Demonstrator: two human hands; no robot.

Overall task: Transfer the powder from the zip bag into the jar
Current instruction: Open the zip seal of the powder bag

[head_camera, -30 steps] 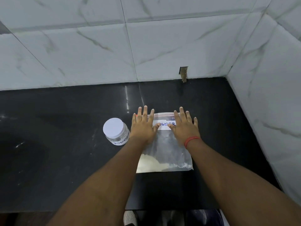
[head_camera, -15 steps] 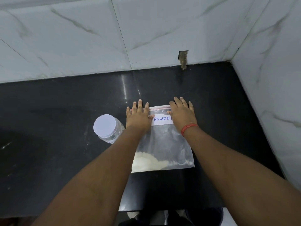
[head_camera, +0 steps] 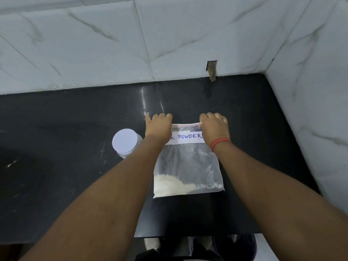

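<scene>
White label [head_camera: 188,139] on zip bag [head_camera: 188,166]: "POWDER".

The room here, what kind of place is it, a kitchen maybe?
Probably a home kitchen corner: a polished black stone counter meets white marble-look wall tiles on two sides, and a lidded jar stands beside a zip bag labelled as powder.

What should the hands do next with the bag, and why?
Probably pull the zip apart. Both the left hand and the right hand grip the far corners of the bag at its red zip strip, which looks closed. The powder sits at the near end, so opening should not spill it. The jar beside it has its lid on, so that comes later.
</scene>
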